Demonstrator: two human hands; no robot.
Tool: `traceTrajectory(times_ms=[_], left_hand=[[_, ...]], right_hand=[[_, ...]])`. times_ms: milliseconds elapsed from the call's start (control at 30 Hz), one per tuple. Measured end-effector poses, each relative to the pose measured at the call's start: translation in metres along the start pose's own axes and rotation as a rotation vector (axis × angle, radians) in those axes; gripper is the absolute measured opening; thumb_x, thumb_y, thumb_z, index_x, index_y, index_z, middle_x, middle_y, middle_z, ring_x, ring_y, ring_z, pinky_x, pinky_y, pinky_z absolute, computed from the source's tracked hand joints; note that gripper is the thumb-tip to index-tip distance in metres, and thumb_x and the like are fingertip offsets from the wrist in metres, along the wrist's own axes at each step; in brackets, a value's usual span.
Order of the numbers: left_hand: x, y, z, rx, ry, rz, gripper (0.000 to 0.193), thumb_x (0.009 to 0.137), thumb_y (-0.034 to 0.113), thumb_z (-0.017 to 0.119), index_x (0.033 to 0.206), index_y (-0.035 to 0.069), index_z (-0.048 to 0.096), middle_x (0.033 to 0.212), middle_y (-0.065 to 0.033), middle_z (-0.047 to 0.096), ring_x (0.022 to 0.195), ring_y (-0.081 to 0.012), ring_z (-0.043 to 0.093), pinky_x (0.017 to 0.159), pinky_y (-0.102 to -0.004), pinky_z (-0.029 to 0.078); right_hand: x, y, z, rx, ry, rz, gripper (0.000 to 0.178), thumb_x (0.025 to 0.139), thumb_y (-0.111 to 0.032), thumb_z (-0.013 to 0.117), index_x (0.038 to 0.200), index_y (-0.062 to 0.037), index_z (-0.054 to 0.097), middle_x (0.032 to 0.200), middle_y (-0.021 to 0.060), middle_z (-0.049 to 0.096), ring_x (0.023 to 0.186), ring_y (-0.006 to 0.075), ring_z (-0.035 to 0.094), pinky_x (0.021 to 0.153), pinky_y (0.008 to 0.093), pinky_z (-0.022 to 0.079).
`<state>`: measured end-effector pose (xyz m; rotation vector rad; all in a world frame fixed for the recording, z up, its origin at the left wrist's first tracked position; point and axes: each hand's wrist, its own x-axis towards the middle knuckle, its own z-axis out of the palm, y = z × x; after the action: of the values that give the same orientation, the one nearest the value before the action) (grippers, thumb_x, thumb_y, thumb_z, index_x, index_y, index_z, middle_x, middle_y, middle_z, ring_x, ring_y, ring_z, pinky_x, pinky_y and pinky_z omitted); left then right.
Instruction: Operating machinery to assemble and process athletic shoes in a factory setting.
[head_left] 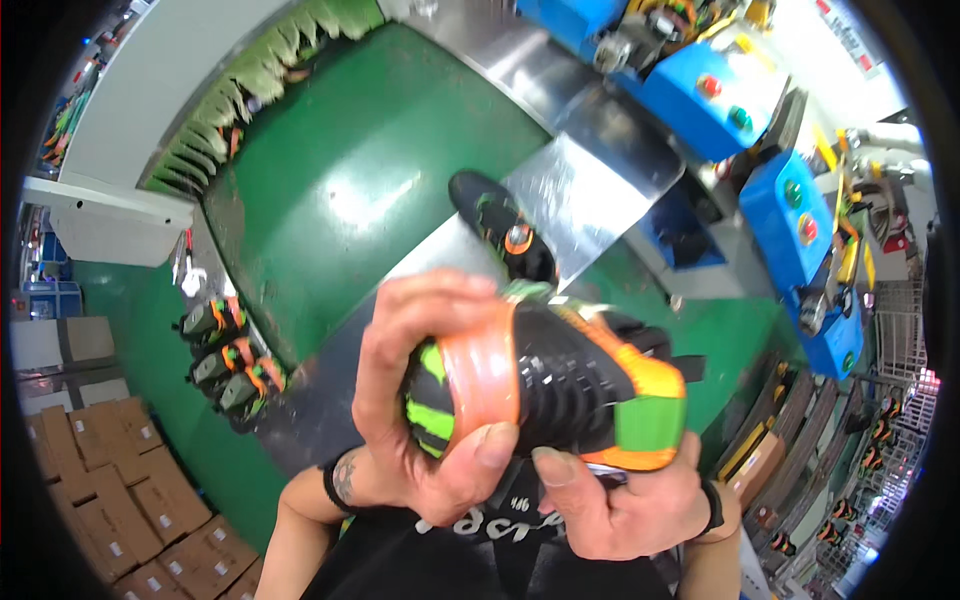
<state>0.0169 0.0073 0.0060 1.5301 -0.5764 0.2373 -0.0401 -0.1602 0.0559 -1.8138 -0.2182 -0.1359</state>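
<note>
A black shoe (565,390) with orange trim, a green patch and lime green marks is held in front of my chest. My left hand (385,370) curls round its left end, fingers over the top and thumb at the near side, across a glossy orange band. At the lower right, my right hand (625,510) grips the near edge, its thumb pressed close to the shoe and its fingers partly hidden beneath. Just beyond the held shoe, another dark shoe (505,225) with an orange and white spot rests on a pale metal surface.
A green belt surface (350,170) runs under a hood with a green fringed curtain (230,95). Several shoes (235,365) stand at the left. Brown cartons (130,480) are stacked lower left. Blue machines with red and green buttons (700,100) line the right, above shelving (890,440).
</note>
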Motion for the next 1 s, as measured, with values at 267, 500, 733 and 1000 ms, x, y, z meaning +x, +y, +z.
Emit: traceTrajectory(times_ms=[267,500,733,1000], left_hand=[[-0.001,-0.013,0.009,0.021,-0.019,-0.443,0.053,0.081,0.025,0.063,0.12,-0.005,0.047,0.117,-0.021,0.052,0.109,-0.0277,0.051,0.096,-0.0396,0.04],[-0.004,0.004,0.003,0.021,-0.13,-0.137,0.071,0.08,0.035,0.063,0.129,-0.008,0.037,0.123,-0.0233,0.048,0.113,-0.0301,0.049,0.1,-0.0416,0.037],[-0.002,0.011,0.009,-0.033,-0.1,-0.158,0.067,0.078,0.032,0.064,0.127,-0.007,0.04,0.121,-0.0236,0.05,0.112,-0.0301,0.051,0.099,-0.0421,0.038],[-0.007,0.02,0.014,0.043,-0.051,-0.079,0.061,0.078,0.027,0.061,0.123,-0.01,0.041,0.117,-0.0241,0.051,0.106,-0.0297,0.052,0.095,-0.0416,0.041]], right_hand=[[0.016,0.006,-0.002,0.31,0.015,0.486,0.026,0.094,-0.019,0.062,0.102,0.0055,0.058,0.063,0.0037,0.061,0.047,0.0105,0.061,0.042,0.0258,0.048],[0.006,-0.015,-0.023,0.493,-0.053,0.539,0.029,0.096,-0.023,0.06,0.104,0.0048,0.058,0.065,0.0028,0.057,0.046,0.0084,0.057,0.041,0.0237,0.049],[0.001,-0.025,-0.022,0.378,-0.028,0.477,0.028,0.095,-0.023,0.061,0.107,0.0029,0.059,0.068,0.0064,0.064,0.047,0.0129,0.063,0.042,0.0253,0.047],[-0.005,-0.017,-0.013,0.187,0.089,0.383,0.025,0.093,-0.019,0.062,0.104,0.0033,0.059,0.064,0.0089,0.065,0.046,0.0172,0.063,0.044,0.0286,0.049]])
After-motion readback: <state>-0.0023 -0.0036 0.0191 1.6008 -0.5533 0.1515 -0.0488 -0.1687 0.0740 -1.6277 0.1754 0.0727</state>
